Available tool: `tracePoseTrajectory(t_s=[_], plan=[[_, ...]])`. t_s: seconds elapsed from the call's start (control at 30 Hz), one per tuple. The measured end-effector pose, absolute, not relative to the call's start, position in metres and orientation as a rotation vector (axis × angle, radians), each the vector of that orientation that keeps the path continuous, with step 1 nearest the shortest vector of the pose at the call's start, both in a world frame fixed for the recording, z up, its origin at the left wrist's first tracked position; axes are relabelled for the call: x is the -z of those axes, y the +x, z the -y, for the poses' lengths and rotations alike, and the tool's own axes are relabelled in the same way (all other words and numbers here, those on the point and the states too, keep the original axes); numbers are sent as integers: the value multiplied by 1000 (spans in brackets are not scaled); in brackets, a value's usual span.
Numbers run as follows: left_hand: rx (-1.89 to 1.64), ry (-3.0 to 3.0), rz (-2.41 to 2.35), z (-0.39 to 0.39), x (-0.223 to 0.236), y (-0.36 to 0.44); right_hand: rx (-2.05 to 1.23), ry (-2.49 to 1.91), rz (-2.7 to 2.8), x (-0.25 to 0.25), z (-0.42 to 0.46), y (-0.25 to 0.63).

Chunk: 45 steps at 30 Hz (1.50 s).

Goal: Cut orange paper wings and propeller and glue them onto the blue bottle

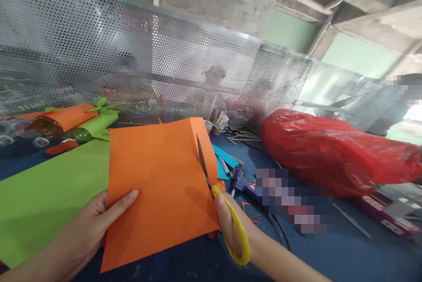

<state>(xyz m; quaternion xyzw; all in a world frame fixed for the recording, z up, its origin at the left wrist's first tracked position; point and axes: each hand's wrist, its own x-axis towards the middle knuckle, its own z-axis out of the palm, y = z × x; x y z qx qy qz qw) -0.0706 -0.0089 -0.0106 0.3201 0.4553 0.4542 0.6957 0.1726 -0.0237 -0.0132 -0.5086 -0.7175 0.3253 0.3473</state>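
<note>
An orange sheet of paper (154,185) is held up in front of me, bent along its right side. My left hand (102,211) pinches its left edge, thumb on top and fingers hidden behind. In my right hand (231,220) is a pair of scissors (242,238) with yellow handles. Its dark blade lies against the right part of the orange sheet and points up and away; I cannot tell how far it has cut. A large green sheet (56,189) lies on the table at the left, partly under the orange one.
Paper-wrapped bottles in orange (70,117) and green (95,126) lie at the back left. A glue gun (240,181) with its cable, blue paper (226,157) and orange scraps are right of my hands. A red plastic bag (329,146) stands beyond. A perforated metal panel (184,62) closes the back, people behind it.
</note>
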Motion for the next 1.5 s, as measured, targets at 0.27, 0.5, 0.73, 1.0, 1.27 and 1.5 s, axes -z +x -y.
tracePoseTrajectory(t_s=[0.27, 0.5, 0.73, 1.0, 1.27, 1.5], plan=[[-981, 694, -1021, 7, 12, -73, -816, -1376, 1886, 13, 22, 174], [-1011, 673, -991, 9, 11, -71, -866, -1424, 1849, 10, 24, 173], [-1019, 670, -991, 9, 13, -71, -874, -1449, 1811, 11, 22, 173], [-1003, 684, -976, 9, 13, -72, -898, -1465, 1780, 8, 25, 170], [-1008, 719, -991, 9, 9, -71, -965, -1477, 1721, 9, 24, 169], [-990, 710, -981, 9, 11, -72, -1013, -1481, 1680, 10, 24, 168]])
